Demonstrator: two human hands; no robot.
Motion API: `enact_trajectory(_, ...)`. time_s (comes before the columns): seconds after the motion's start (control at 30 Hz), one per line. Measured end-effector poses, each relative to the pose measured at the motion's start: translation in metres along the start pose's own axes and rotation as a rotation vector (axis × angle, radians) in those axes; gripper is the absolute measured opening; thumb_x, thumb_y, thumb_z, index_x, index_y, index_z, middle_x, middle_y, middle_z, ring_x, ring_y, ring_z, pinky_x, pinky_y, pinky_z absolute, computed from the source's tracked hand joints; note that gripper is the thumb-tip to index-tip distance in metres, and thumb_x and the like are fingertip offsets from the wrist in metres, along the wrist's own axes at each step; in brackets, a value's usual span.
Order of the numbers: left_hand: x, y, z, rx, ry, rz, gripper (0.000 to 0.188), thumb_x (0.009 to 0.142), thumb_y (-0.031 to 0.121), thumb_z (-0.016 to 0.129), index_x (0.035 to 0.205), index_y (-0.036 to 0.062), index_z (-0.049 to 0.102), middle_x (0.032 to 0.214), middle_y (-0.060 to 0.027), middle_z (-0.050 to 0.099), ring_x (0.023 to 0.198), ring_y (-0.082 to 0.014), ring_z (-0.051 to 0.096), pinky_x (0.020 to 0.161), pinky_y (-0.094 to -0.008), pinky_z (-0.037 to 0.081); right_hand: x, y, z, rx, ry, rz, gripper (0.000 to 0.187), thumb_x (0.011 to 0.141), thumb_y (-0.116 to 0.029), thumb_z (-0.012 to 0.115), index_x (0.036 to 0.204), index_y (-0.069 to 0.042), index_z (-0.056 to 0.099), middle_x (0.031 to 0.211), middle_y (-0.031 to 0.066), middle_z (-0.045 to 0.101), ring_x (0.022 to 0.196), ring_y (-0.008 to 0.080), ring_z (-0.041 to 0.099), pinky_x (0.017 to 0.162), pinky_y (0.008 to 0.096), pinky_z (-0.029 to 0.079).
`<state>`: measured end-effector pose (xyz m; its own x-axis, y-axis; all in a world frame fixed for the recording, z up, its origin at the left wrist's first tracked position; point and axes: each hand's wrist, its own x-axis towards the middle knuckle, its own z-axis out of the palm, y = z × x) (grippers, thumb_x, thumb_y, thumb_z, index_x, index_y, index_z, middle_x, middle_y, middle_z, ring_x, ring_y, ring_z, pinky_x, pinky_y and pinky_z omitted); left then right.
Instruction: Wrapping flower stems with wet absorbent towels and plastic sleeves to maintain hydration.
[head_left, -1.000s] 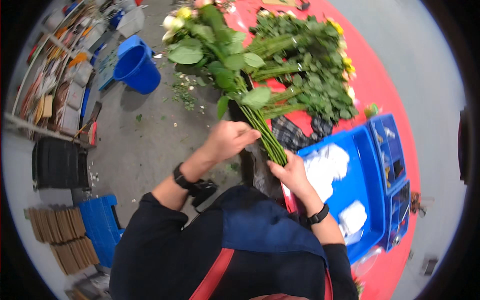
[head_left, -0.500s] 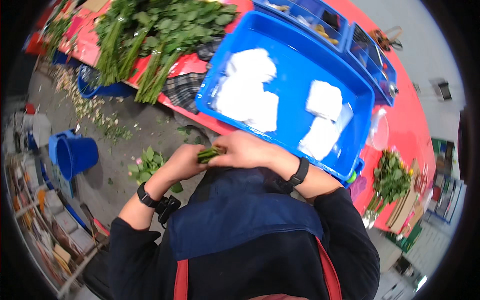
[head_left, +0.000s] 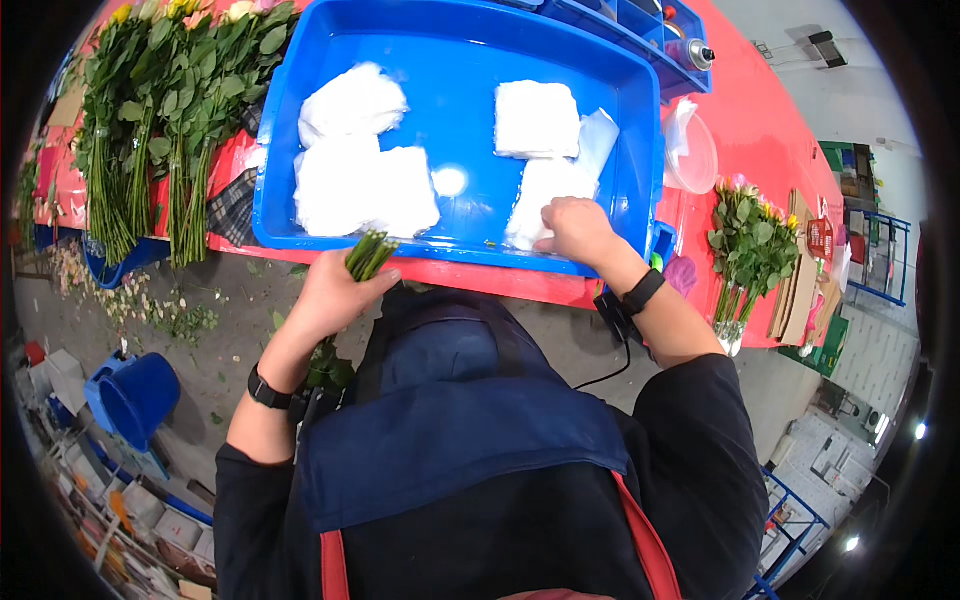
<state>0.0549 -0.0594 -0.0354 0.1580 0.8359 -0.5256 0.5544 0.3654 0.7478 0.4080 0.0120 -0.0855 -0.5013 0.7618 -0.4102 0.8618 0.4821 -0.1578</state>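
My left hand [head_left: 332, 292] is closed around a bundle of green flower stems [head_left: 370, 254], cut ends pointing up toward the tray; leaves hang below my fist and the blooms are hidden. Inside a large blue tray [head_left: 450, 90], my right hand [head_left: 588, 238] has its fingers curled onto the edge of a soft white pad [head_left: 535, 200], the near one of the right-hand stacks. Another white pad [head_left: 537, 118] lies just beyond it, with a pale bluish sheet [head_left: 597, 140] alongside. More white pads [head_left: 350, 185] are piled in the tray's left half.
Bunches of roses [head_left: 165, 110] lie on the red table [head_left: 740, 70] at the left. A smaller bouquet [head_left: 752, 240] and a clear plastic tub [head_left: 692, 155] are to the right. Behind stands a compartmented blue organizer [head_left: 640, 30]. A blue bucket [head_left: 140, 395] is on the floor.
My hands, together at the stems before, are now apart. The right has moved into the tray onto a white pad; the left keeps the stems. The view has shifted, bringing the tray squarely ahead.
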Motion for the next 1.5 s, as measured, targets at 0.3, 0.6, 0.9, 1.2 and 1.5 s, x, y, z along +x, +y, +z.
enact_trajectory(0.3, 0.038, 0.054, 0.025, -0.129, -0.122, -0.095, 0.022, 0.081, 0.019, 0.073, 0.076, 0.0031, 0.058, 0.056, 0.0011, 0.052, 0.046, -0.0067, 0.046, 0.043, -0.0260, 0.037, -0.005, 0.045, 0.008, 0.804, 0.085, 0.237, 0.014, 0.072, -0.015, 0.068, 0.076, -0.002, 0.065, 0.080, 0.0080, 0.065, 0.073, 0.0165, 0.062, 0.065, 0.0305, 0.049)
enact_trajectory(0.6, 0.047, 0.085, 0.032, -0.244, -0.132, -0.091, 0.017, 0.084, 0.015, 0.071, 0.079, 0.0035, 0.059, 0.056, 0.0024, 0.050, 0.044, -0.0053, 0.045, 0.040, -0.0242, 0.035, -0.038, 0.048, -0.032, 2.477, 0.397, 0.180, 0.038, 0.088, -0.012, 0.054, 0.124, 0.001, 0.051, 0.119, 0.0125, 0.059, 0.113, 0.0261, 0.057, 0.098, 0.0398, 0.045)
enact_trajectory(0.9, 0.062, 0.080, 0.045, -0.151, -0.165, -0.093, 0.017, 0.083, 0.018, 0.070, 0.079, 0.0024, 0.062, 0.065, -0.0013, 0.057, 0.060, -0.0098, 0.052, 0.052, -0.0297, 0.043, -0.007, -0.050, -0.091, 1.721, 0.435, 0.127, 0.049, 0.088, -0.011, 0.064, 0.131, 0.002, 0.046, 0.128, 0.0122, 0.054, 0.120, 0.0223, 0.050, 0.101, 0.0333, 0.040)
enact_trajectory(1.2, 0.053, 0.081, 0.035, -0.507, 0.014, 0.289, 0.033, 0.079, -0.003, 0.063, 0.112, 0.0044, 0.059, 0.099, -0.0050, 0.063, 0.086, -0.0140, 0.061, 0.070, -0.0287, 0.050, 0.045, -0.098, -0.081, 0.861, 0.685, -0.379, 0.055, 0.077, -0.017, 0.074, 0.125, -0.001, 0.054, 0.129, 0.0209, 0.054, 0.121, 0.0362, 0.050, 0.101, 0.0399, 0.041)
enact_trajectory(1.5, 0.051, 0.061, 0.014, -0.961, -0.178, -0.135, 0.056, 0.098, 0.054, 0.037, 0.099, 0.0020, 0.058, 0.074, -0.0076, 0.062, 0.050, -0.0151, 0.055, 0.043, -0.0281, 0.044, 0.066, -0.118, -0.063, 2.153, -0.062, -0.211, 0.058, 0.080, -0.012, 0.072, 0.131, -0.004, 0.045, 0.108, 0.0080, 0.060, 0.083, 0.0145, 0.061, 0.060, 0.0260, 0.051)
